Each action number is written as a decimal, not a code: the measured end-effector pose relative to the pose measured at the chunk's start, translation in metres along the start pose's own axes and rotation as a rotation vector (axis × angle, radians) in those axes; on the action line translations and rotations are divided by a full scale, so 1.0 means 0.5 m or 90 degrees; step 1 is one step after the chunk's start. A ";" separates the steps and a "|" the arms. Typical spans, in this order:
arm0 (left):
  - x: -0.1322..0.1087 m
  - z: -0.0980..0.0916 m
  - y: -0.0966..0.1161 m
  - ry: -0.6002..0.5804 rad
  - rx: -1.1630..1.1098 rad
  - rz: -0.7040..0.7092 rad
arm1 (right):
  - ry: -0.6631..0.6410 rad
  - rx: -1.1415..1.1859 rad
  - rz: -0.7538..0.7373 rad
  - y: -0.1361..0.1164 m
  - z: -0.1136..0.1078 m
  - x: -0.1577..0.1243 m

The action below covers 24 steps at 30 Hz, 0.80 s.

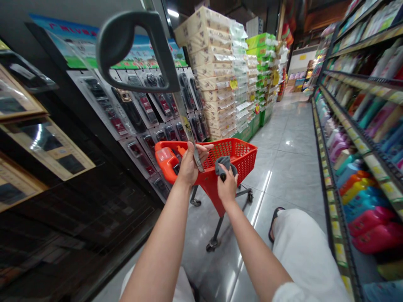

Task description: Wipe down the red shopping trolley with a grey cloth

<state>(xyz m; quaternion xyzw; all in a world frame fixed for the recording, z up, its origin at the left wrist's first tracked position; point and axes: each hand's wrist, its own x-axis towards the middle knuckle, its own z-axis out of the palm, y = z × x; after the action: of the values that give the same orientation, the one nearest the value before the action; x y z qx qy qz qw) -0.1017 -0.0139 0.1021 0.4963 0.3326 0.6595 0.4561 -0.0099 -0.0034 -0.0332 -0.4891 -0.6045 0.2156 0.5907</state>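
A long, narrow metal blade (185, 121) rises in front of me to a big grey loop handle (171, 54); it looks like a hand saw, though I cannot make out teeth. My left hand (189, 165) grips the blade near its lower end, thumb in front and fingers stretched behind it. In my right hand (228, 184) a bunched grey cloth (224, 162) is held just right of the blade, apart from it. A small black rounded end (223, 177) shows at those fingers; what it belongs to is hidden. Both hands are over a red shopping cart (242, 155).
Hanging blister packs (132, 105) cover the wall at left, with framed boxes (50, 138) nearer. Stacked cream packages (214, 75) stand behind the cart. Shelves of colourful bottles (362, 188) line the right side. The grey tiled floor (289, 155) runs between; my knee is at lower right.
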 end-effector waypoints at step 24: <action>-0.021 0.002 0.009 0.005 -0.027 -0.018 | -0.039 0.081 -0.012 -0.010 -0.020 0.062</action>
<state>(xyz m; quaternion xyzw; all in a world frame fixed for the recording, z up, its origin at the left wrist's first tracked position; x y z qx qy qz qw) -0.1010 -0.0254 0.1029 0.4792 0.3271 0.6620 0.4745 0.0033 0.0174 -0.0111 -0.4376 -0.6118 0.2627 0.6043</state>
